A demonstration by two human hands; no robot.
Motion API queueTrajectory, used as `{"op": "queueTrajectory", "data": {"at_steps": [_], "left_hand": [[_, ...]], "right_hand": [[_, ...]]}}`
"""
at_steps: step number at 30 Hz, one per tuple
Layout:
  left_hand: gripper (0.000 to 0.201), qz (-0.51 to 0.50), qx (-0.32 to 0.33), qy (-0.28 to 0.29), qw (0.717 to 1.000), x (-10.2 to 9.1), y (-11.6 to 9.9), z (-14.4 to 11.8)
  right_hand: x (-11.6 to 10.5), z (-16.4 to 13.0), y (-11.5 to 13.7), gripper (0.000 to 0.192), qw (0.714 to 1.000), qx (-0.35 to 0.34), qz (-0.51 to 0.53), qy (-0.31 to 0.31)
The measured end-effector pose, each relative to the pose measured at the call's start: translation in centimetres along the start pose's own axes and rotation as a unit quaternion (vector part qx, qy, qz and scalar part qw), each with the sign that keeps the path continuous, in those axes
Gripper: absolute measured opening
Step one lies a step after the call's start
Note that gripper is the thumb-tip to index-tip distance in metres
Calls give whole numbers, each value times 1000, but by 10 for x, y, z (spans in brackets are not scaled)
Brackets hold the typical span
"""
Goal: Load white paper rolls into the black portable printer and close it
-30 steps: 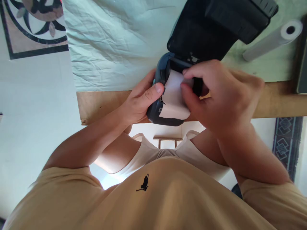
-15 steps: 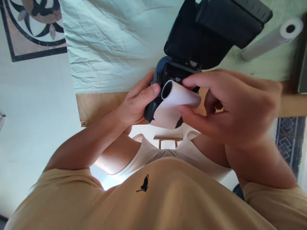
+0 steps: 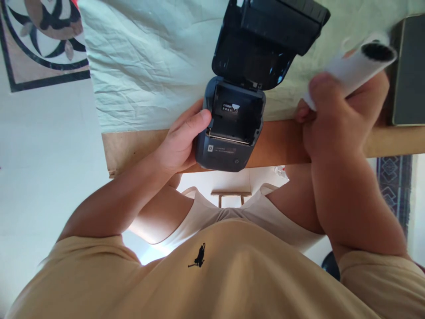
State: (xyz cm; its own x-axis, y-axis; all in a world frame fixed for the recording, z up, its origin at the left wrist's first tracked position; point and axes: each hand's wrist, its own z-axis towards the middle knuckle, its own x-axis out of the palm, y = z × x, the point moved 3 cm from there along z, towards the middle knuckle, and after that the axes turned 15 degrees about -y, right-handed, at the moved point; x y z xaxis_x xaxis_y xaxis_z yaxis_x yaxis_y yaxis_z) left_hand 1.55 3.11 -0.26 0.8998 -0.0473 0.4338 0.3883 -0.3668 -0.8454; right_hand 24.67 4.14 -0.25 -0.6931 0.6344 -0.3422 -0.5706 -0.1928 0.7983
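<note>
A small dark label printer sits at the table's near edge with its lid swung open away from me. Its paper bay shows no roll inside. My left hand grips the printer's left side, thumb on the top corner. My right hand is up at the right, closed around a white paper roll that points up and right, blurred by motion. I cannot tell whether a second roll lies behind it.
A creased pale green cloth covers the table; the bare wooden edge runs across the front. A dark flat object lies at the far right. A patterned floor shows at top left.
My right hand lifted the paper roll out of the printer's bay and carried it up and to the right. The bay now shows bare. My left hand kept its hold.
</note>
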Motion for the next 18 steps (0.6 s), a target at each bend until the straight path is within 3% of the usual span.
{"op": "queueTrajectory", "data": {"at_steps": [4, 8, 13, 18], "left_hand": [[39, -9, -2, -15, 1000, 0, -1, 0], [31, -17, -4, -5, 1000, 3, -1, -2], [36, -14, 7, -19, 1000, 3, 0, -2], [34, -23, -4, 8, 1000, 1, 0, -1]], "right_hand": [[-5, 1, 13, 35, 993, -56, -76, 72], [-10, 6, 20, 40, 979, -128, -130, 94], [-11, 6, 19, 34, 985, -110, -87, 99], [-7, 3, 19, 58, 975, -59, -136, 166]]}}
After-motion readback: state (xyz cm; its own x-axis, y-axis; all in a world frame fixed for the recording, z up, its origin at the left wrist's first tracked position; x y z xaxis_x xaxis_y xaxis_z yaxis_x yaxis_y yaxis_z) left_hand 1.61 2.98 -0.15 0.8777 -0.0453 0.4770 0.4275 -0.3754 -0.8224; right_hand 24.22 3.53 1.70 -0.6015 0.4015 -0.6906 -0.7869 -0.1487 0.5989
